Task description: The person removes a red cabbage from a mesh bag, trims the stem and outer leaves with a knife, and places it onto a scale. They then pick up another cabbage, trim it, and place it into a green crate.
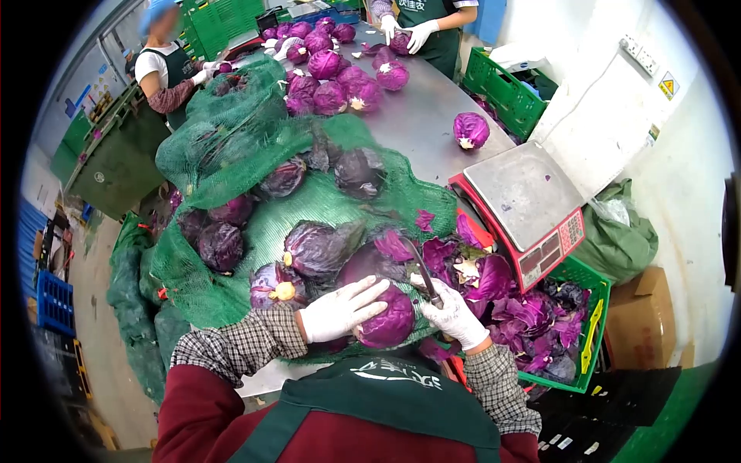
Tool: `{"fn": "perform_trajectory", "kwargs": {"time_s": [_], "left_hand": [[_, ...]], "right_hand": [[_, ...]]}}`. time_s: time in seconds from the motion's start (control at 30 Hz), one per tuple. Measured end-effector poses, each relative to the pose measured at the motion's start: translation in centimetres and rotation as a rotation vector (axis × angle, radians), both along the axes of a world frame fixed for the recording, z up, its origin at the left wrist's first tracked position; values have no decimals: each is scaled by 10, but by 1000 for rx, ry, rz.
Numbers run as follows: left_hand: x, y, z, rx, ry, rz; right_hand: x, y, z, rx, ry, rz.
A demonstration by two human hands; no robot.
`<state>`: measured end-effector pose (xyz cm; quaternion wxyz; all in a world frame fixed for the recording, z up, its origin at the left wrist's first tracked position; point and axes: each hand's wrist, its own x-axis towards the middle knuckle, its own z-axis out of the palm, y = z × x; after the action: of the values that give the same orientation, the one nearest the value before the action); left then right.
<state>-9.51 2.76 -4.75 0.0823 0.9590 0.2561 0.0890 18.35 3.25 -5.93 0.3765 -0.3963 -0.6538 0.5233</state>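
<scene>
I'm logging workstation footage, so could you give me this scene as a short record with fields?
Left hand: white-gloved, laid on a red cabbage
Right hand: white-gloved, gripping a curved knife
Ahead: green mesh bag with darker cabbages
Right side: red digital scale; green crate of loose leaves
Others nearby: at least two people, gloved

Right before you, a cabbage [388, 319] lies under your left fingers [367, 295], with a knife [425, 276] in your right fingers [449, 307] just to its right. Ahead, a mesh sack [224, 147] with several cabbages [315, 248] on it spreads over the surface [423, 116], and a heap of cabbages [324, 65] lies behind it, a co-worker [181, 86] to the left. To your right stands a scale [525, 193], a lone cabbage [472, 130] beyond it and a crate [598, 292] with loose leaves [548, 316] in it nearer you.
</scene>
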Motion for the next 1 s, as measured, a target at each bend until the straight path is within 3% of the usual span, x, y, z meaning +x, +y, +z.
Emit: {"fn": "perform_trajectory", "kwargs": {"time_s": [0.03, 0.2, 0.37, 0.47, 0.63, 0.8, 0.87, 0.93, 1.0], "left_hand": [[-4, -1, -1, 4, -9, -21], [-19, -6, -3, -13, 19, -54], [-24, -4, -7, -26, -42, -18], [-23, 2, -11, -58, -111, 19], [-6, 14, 10, -120, -139, 108], [25, 17, 3, -87, -300, 100], [43, 19, 4, -72, -263, 152], [55, 22, 6, -110, -207, 234], [60, 23, 10, -175, -143, 333]], "right_hand": [[1, 1, 7, -128, -62, 47], [-11, 6, -17, -589, 135, 214], [-7, -1, -6, -589, 106, 173], [-6, -7, -7, -619, 219, 151], [-1, -23, 16, -519, 151, 114], [-7, -28, 23, -402, 459, -87], [3, -24, -9, -519, 585, -200], [10, -19, -4, -600, 744, -234], [7, -17, 6, -409, 532, -329]]}}
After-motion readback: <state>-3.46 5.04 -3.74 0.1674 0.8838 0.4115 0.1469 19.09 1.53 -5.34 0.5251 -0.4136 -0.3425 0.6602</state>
